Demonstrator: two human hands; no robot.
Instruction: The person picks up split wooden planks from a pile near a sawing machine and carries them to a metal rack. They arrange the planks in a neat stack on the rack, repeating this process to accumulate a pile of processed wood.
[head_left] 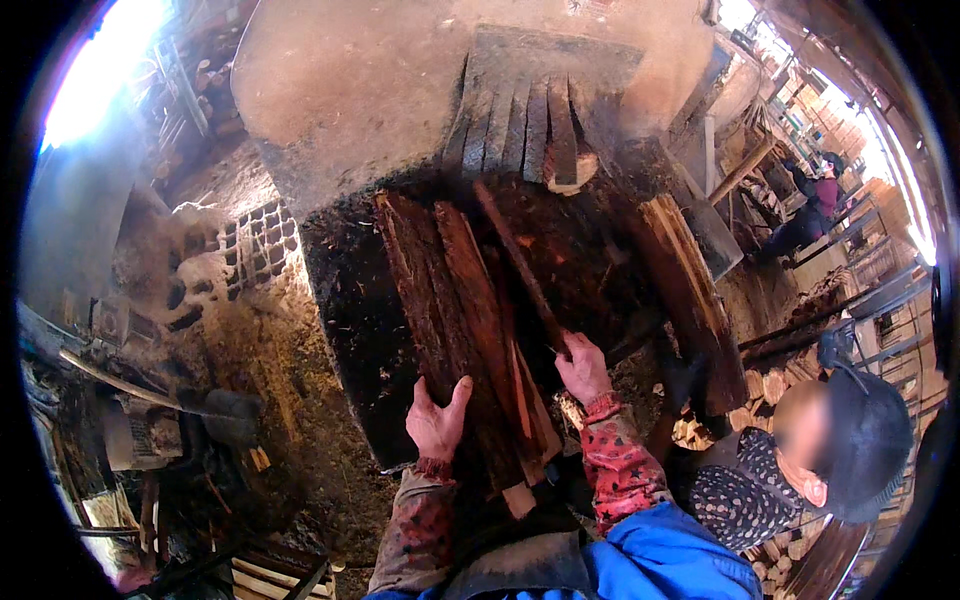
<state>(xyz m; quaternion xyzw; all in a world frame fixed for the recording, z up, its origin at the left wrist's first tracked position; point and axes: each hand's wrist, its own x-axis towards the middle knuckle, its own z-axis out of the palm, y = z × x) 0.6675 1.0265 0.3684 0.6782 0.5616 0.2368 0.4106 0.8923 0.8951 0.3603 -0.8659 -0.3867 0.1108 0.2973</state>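
My left hand is at the near left edge of a long bark-covered wood slab, its thumb on top and its fingers at the side. Beside that slab lie another dark slab and a few thin reddish wood strips, all pointing away from me. In my right hand is a thin reddish-brown bar, gripped near its close end. The bar slants up and left toward the slotted opening; whether it is wood or rusty metal I cannot tell.
Dark upright slats hang from a big dusty tan machine housing ahead. A split log lies to the right. A person in a dark cap stands close at my right; another person is farther off. Cut firewood is stacked at right.
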